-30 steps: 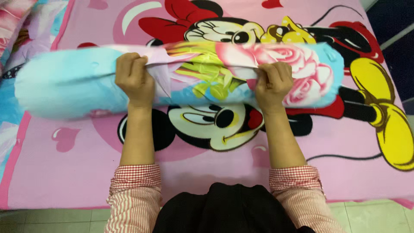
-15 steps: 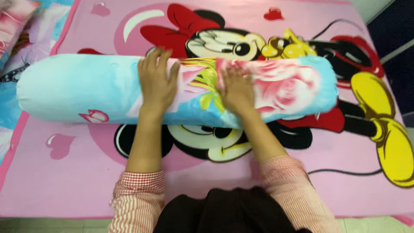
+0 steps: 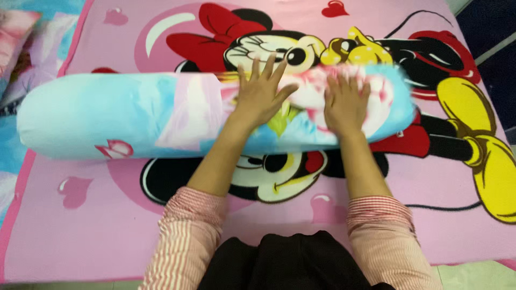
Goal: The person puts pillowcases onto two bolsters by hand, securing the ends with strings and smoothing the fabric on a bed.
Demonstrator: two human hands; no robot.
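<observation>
My left hand (image 3: 260, 94) lies flat on top of the long pillow (image 3: 134, 115), with its fingers spread wide. My right hand (image 3: 345, 102) lies flat on the pillow too, a little way to the side of the left one. Both hands are open and press down on the cloth; they hold nothing and they do not touch each other.

The long pillow is round like a log. It lies across the bed, on the pink blanket (image 3: 80, 225). Its left end is light blue, and the part under my hands has pink flowers and some green and yellow on it (that part looks blurry, so I think they are roses, but I can't be sure). A small pink shape sits low on the blue part.

The pink blanket has big cartoon mice on it, with a red bow, yellow shoes and little hearts. One mouse face peeks out just below the pillow, between my arms.

My sleeves (image 3: 188, 231) are red and white, with stripes and small checks. More flowery bedding (image 3: 21, 53) lies at the far left, beside the blanket.
</observation>
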